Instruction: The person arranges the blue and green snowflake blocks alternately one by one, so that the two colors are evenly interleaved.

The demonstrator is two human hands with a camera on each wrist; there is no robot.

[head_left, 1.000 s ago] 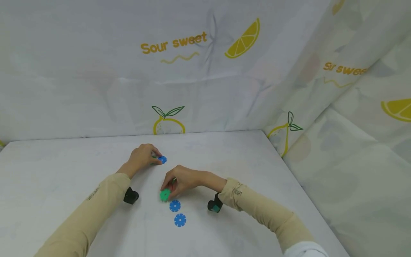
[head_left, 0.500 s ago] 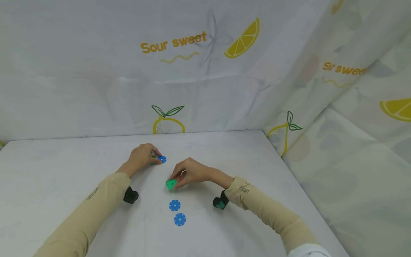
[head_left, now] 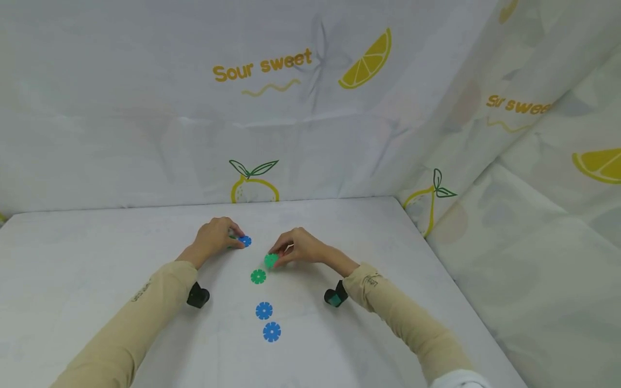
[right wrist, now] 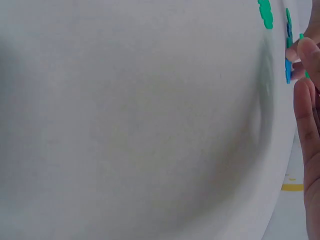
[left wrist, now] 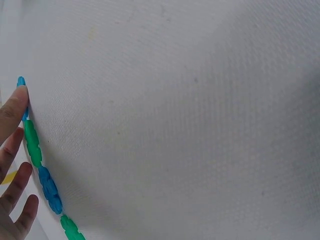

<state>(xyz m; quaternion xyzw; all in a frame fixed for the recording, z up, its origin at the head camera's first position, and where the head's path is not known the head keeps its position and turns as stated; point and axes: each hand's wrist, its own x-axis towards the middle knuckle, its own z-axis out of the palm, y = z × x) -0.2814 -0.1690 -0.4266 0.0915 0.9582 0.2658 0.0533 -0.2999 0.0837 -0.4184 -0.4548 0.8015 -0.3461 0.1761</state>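
Observation:
In the head view my left hand (head_left: 215, 236) pinches a blue slotted disc (head_left: 245, 241), a notched flower-shaped piece, near the back of the table. The left wrist view shows that blue disc (left wrist: 21, 81) under the thumb, at the end of a linked row of discs, with a green disc (left wrist: 33, 143), a blue disc (left wrist: 50, 190) and another green disc (left wrist: 72, 228) following. My right hand (head_left: 302, 247) holds a green slotted disc (head_left: 271, 261) between thumb and fingers, to the right of the left hand. Just below it, a second green disc (head_left: 258, 276) lies flat on the table.
Nearer the front of the white table (head_left: 388, 345) lie two blue discs, one blue disc (head_left: 264, 310) just behind the other blue disc (head_left: 272, 332). Black wrist devices (head_left: 198, 295) hang under both forearms. A lemon-printed cloth (head_left: 145, 134) hangs behind the table and at the right.
My right hand has moved back and to the right, setting one green disc down on the table and keeping another in its fingers. My left hand has stayed in place.

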